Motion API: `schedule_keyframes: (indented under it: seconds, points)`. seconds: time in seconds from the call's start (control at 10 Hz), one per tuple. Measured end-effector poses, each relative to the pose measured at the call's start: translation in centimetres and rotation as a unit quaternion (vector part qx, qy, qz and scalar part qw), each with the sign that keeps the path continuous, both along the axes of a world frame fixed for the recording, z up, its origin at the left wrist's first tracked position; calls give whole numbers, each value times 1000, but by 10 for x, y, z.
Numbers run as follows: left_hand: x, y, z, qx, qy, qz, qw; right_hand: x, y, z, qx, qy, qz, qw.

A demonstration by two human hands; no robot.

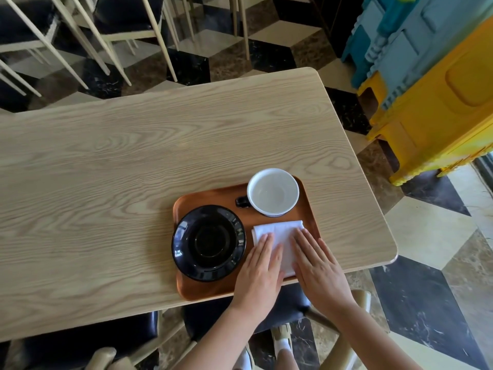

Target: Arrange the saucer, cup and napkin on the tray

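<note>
An orange-brown tray lies near the front edge of the wooden table. A glossy black saucer sits on its left half. At the tray's far right stands a cup, white inside and dark outside, its handle pointing left. A folded white napkin lies on the tray's near right. My left hand rests flat on the napkin's left side and my right hand flat on its right side, fingers straight and together. The hands hide the napkin's near part.
The light wooden table extends far to the left and back. Chairs with pale legs stand beyond it. Stacked yellow and blue plastic crates stand at the right. Dark chair seats are below the table's front edge.
</note>
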State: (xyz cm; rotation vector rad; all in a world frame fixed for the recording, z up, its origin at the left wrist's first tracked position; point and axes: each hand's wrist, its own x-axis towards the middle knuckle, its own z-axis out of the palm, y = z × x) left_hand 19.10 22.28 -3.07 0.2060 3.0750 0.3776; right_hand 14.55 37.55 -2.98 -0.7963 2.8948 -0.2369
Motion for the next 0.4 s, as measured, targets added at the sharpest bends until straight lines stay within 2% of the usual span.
schedule_keyframes:
  seconds: [0.2,0.3,0.4]
  points:
    - [-2,-1,1,-10,-2,-3,1000,-2,-2,10,15,-9,-4,1000]
    - [-4,-1,2,-7,6,-9,1000,-6,-3,13,36,29,11,999]
    - [-10,-4,18,-8,-3,-8,1000,-15,-8,35,24,4,-17,1000]
